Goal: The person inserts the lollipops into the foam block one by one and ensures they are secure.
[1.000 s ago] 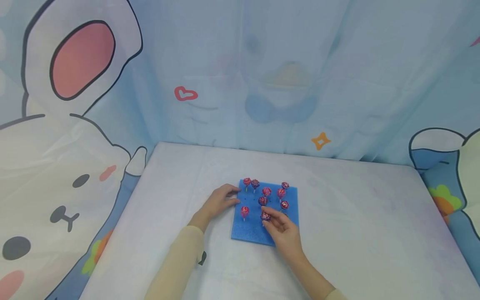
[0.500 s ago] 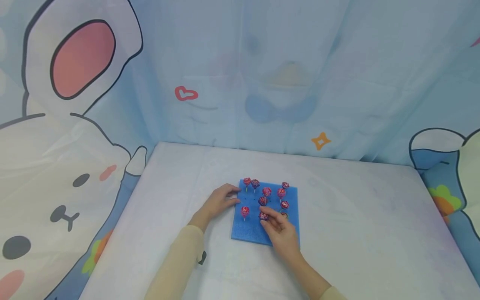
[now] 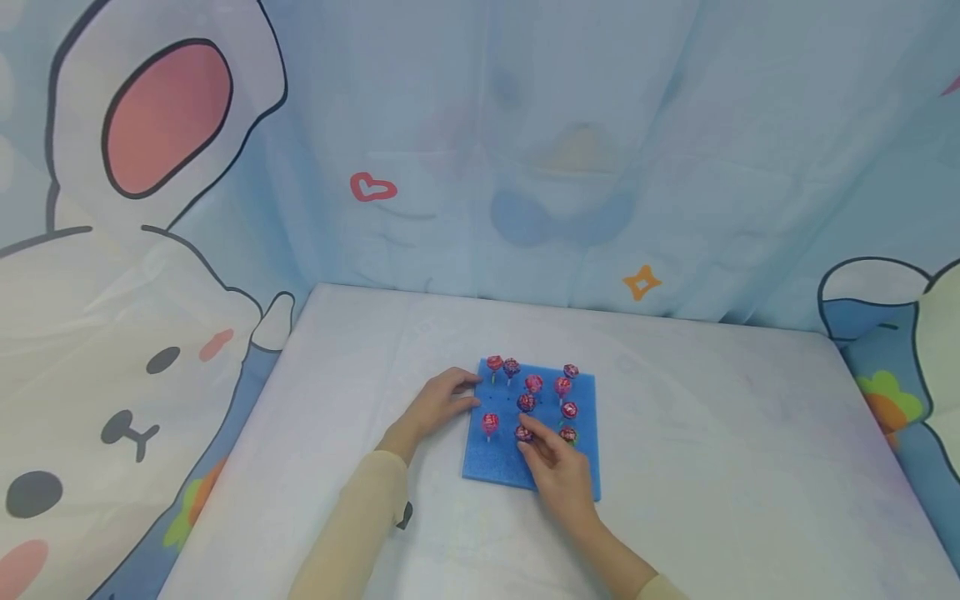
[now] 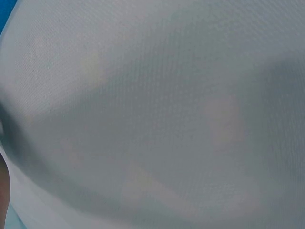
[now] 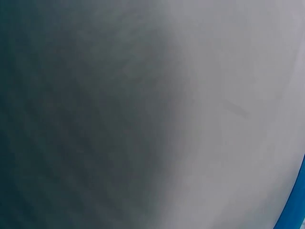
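A flat blue foam board [image 3: 498, 467] lies on the table in the head view, with several wrapped lollipops standing in it by their sticks. My right hand [image 3: 562, 479] pinches a dark red-purple lollipop [image 3: 523, 433] between thumb and fingers, over the front middle of the board. Whether its stick is in the foam I cannot tell. At the board's left edge my left hand [image 3: 438, 404] rests with fingers extended, touching it. A pink lollipop [image 3: 490, 422] stands left of the held one, and a dark one [image 3: 567, 435] to its right.
Small dark holes show in the board near its left half. A white cloth covers the table [image 3: 712, 433], and a printed curtain [image 3: 465, 167] hangs behind it. The wrist views show mostly blurred cloth and a sliver of blue.
My right hand has shifted slightly left with the lollipop, uncovering the dark lollipop at the board's right. My left hand has stayed in place.
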A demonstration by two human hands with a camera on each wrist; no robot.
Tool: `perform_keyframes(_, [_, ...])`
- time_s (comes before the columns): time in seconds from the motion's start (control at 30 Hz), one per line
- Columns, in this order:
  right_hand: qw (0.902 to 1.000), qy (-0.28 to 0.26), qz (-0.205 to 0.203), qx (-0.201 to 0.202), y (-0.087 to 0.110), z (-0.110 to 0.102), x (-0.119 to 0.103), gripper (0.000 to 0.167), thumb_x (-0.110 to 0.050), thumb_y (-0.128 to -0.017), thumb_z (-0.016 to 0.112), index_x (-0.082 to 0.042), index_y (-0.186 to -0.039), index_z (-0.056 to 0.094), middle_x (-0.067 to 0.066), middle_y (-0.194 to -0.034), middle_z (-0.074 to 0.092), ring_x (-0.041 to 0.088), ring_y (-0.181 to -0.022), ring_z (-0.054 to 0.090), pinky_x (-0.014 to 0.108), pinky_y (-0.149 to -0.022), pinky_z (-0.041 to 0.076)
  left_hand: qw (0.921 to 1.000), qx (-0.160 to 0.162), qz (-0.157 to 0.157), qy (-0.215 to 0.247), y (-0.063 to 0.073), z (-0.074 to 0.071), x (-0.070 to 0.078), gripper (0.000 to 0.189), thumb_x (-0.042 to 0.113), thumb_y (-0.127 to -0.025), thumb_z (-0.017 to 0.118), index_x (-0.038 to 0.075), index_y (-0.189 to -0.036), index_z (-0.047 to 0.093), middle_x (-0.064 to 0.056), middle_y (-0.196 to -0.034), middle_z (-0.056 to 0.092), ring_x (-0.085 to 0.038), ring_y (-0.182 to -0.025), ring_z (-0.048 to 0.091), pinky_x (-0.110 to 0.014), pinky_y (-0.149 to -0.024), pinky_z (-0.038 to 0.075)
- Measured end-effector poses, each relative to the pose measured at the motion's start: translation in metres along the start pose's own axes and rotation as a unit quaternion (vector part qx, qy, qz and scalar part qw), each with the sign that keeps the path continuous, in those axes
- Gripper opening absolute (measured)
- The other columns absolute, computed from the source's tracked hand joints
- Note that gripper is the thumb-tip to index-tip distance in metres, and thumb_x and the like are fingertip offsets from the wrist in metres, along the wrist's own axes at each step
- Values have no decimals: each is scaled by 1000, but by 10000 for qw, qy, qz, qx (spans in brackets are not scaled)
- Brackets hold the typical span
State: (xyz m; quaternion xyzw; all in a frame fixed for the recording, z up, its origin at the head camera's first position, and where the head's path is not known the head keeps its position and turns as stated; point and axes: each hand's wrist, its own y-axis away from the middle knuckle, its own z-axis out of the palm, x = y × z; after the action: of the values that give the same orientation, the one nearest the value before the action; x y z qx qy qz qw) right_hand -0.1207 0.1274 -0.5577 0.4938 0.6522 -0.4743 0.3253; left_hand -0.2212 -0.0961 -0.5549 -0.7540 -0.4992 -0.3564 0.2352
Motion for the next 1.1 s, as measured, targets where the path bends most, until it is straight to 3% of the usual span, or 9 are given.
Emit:
perform_keyframes(0.27, [9989,453,85,59,-2,2,-1,36,-1,-88,71,-6,-123,67,7,-121,68,20,-109,65,15,-83,52,10000,-12,51,-13,0,-1,-1,39,19,-94,67,6,-130,59,-7,-129,60,-21,-123,56,-33,-106,45])
perform_keyframes(0.77, [9999,70,100,-68,-2,-1,-4,39,3,-87,70,-3,-126,64,7,-127,65,19,-115,61,18,-88,50,9996,90,245,66,1,-2,0,38,17,-93,68,3,-128,60,-10,-127,61,-24,-120,57,-34,-105,45])
perform_keyframes(1.1, [9999,79,15,-61,-1,-4,-6,38,2,-87,71,-1,-124,64,10,-125,66,22,-115,62,17,-90,49,9998,24,184,51,1,-2,1,38,18,-94,67,4,-128,59,-10,-128,61,-24,-121,57,-34,-106,45])
